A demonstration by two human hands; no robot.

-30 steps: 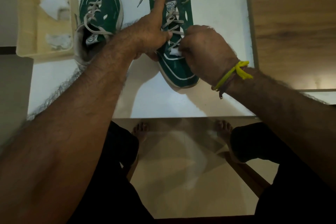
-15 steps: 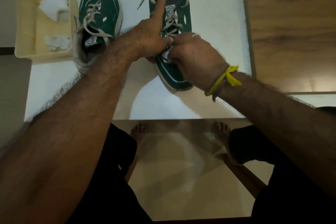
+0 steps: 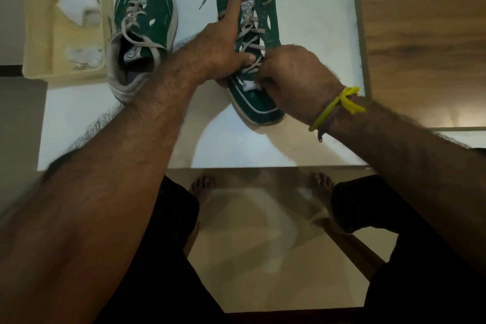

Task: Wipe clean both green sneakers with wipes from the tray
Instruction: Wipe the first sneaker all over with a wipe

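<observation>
Right green sneaker [image 3: 263,102], upper centre, toe toward viewer | right hand [image 3: 297,81] fingers pinch white wipe [image 3: 249,85] against vamp, likely scrubbing | left hand [image 3: 221,52] steadies it, index extended into collar | second sneaker [image 3: 142,21] upper left, beside tray [image 3: 39,60] holding wipes.

No text can be read here. A round white emblem sits on the tongue of the right green sneaker [image 3: 265,23], and a similar round emblem shows on the tongue inside the left green sneaker [image 3: 144,16], but the lettering on both is too small and blurred to make out. No other labels, numbers or signs show.
</observation>
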